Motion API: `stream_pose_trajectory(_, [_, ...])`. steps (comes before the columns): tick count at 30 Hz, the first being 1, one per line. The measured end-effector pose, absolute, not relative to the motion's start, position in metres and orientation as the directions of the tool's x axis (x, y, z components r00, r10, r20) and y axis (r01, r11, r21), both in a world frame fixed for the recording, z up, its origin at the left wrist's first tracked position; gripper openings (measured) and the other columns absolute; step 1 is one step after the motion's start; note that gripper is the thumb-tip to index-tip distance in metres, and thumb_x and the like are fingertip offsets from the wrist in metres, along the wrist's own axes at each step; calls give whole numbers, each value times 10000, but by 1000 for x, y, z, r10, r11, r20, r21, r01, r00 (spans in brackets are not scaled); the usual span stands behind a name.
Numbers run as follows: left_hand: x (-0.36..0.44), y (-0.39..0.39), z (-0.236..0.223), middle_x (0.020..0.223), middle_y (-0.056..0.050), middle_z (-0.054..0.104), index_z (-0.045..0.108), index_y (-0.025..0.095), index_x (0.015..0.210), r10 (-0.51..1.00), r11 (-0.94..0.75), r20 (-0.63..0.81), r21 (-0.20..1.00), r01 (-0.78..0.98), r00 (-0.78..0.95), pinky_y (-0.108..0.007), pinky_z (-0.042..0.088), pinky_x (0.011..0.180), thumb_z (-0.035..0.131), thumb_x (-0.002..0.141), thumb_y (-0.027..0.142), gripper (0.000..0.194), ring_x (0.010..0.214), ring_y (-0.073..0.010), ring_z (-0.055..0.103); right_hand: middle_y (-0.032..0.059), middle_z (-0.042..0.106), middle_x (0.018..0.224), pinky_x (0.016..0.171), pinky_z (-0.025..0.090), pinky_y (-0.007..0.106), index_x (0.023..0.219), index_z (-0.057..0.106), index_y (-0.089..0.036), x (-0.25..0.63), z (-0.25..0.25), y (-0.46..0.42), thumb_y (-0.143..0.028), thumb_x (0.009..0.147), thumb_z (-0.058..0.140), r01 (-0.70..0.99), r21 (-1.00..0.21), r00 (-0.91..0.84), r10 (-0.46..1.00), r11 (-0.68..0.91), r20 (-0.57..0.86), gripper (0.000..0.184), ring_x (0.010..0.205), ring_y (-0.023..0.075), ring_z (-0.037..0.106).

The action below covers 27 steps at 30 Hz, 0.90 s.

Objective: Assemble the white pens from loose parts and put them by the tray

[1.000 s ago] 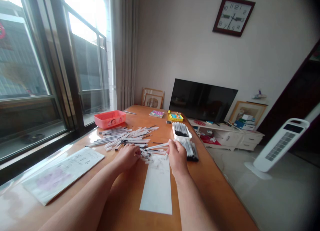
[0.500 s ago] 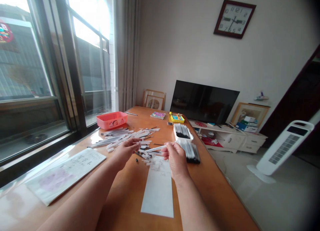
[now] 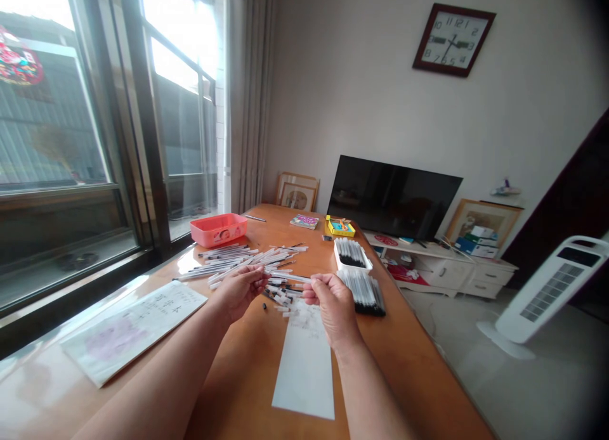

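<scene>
A slim, whitish pen barrel (image 3: 291,277) is stretched level between my two hands over the table. My right hand (image 3: 333,302) pinches its right end between thumb and fingers. At the other end, the closed fingertips of my left hand (image 3: 242,292) meet the barrel; whether they also hold a small part is too small to tell. Under and behind the hands lie loose pen parts (image 3: 266,259) in a spread heap, with small clear caps (image 3: 284,300) nearer me. Beside my right hand is a row of clear pens with black ends (image 3: 364,291).
A white tray (image 3: 364,267) holds more pens. Around the wooden table (image 3: 238,370) are a pink basket (image 3: 216,234), a writing booklet (image 3: 143,329), a paper strip (image 3: 304,376), a yellow box (image 3: 340,227) and a small colourful book (image 3: 304,221). A tower fan (image 3: 547,294) stands on the floor.
My left hand has closed its fingers and come to the barrel's left end. The barrel has turned more level. The view has shifted slightly left.
</scene>
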<state>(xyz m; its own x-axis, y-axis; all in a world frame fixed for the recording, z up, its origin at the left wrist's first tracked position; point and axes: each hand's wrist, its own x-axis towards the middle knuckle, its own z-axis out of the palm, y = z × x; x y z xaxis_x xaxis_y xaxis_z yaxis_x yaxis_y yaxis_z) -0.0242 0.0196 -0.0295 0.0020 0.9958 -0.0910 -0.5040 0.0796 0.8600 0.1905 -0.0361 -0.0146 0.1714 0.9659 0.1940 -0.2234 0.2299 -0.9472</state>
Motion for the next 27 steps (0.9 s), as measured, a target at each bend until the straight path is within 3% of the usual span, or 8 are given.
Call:
stream_pose_trajectory(8, [-19, 14, -25, 815, -76, 710, 661, 131, 881, 996, 87, -85, 860, -503, 27, -196, 549, 648, 745, 801, 74, 129, 693, -123, 682, 69, 747, 838, 648, 560, 293, 925, 648, -169, 184, -16, -39, -429, 807, 719, -203, -958, 136, 975, 202, 177, 294, 681, 160, 668])
stream_pose_trajectory(13, [-17, 10, -22, 779, -50, 695, 645, 141, 894, 998, 65, -60, 878, -474, 25, -203, 538, 667, 767, 795, 114, 159, 709, -130, 690, -20, 662, 671, 510, 425, 214, 981, 606, -193, 179, -20, -42, -340, 824, 667, -78, -983, -2, 986, 164, 165, 223, 541, 112, 543])
stream_pose_trajectory(19, [-6, 2, -21, 770, -31, 694, 617, 154, 886, 999, 27, -8, 903, -429, 46, -218, 530, 676, 813, 802, 285, 250, 691, -125, 677, -42, 597, 633, 490, 341, 219, 967, 642, -195, 170, -28, -44, -369, 883, 616, 48, -965, -112, 962, 257, 250, 195, 502, 100, 445])
stream_pose_trajectory(27, [5, 0, -22, 791, -45, 716, 612, 155, 880, 999, 33, -21, 893, -448, 33, -226, 537, 694, 828, 781, 290, 273, 671, -120, 663, -61, 535, 593, 486, 301, 215, 890, 600, -199, 167, -27, -45, -310, 870, 599, 125, -934, -75, 941, 336, 329, 113, 493, 96, 384])
